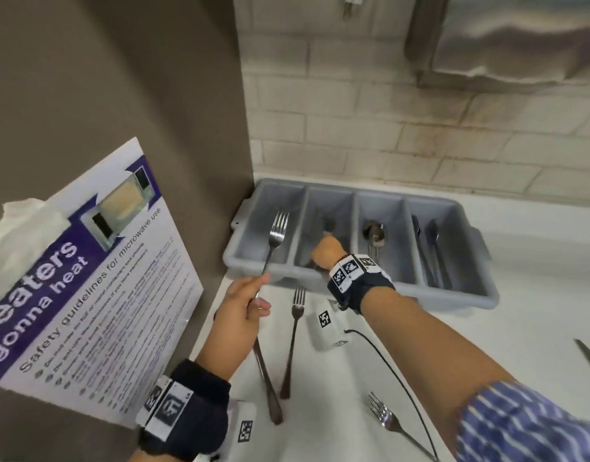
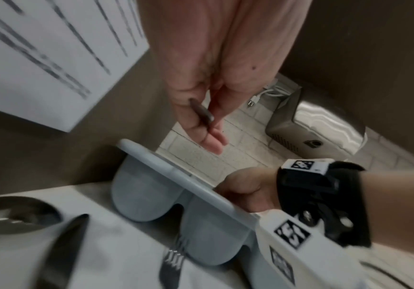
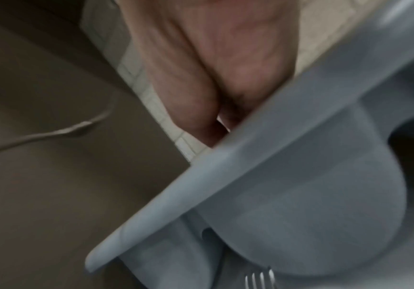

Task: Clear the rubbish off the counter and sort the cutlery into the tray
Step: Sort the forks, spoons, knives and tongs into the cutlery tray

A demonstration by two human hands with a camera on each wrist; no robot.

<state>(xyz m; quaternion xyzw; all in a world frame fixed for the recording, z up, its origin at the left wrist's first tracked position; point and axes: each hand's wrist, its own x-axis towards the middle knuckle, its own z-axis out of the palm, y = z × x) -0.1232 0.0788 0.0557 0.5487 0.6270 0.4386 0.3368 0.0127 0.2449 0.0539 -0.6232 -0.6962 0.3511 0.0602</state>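
The head view alone shows the whole grey plastic cutlery tray (image 1: 467, 295), four long compartments, pushed against the white tiled wall (image 1: 387, 135). The left wrist view alone shows a steel dispenser (image 2: 324, 125) on that wall and the fork's flat handle end poking out below the curled fingers.

The left hand (image 1: 240, 308) pinches a metal fork (image 1: 276, 235) by its handle, tines up at twelve o'clock, over the tray's leftmost compartment. The right hand (image 1: 327, 253) reaches down into the second compartment; its fingers are hidden behind the rim, so I cannot tell what they are doing. Spoons (image 1: 375, 233) lie in the third compartment. At six o'clock from the tray, three more forks (image 1: 295, 328) lie on the smooth white counter (image 1: 487, 328).
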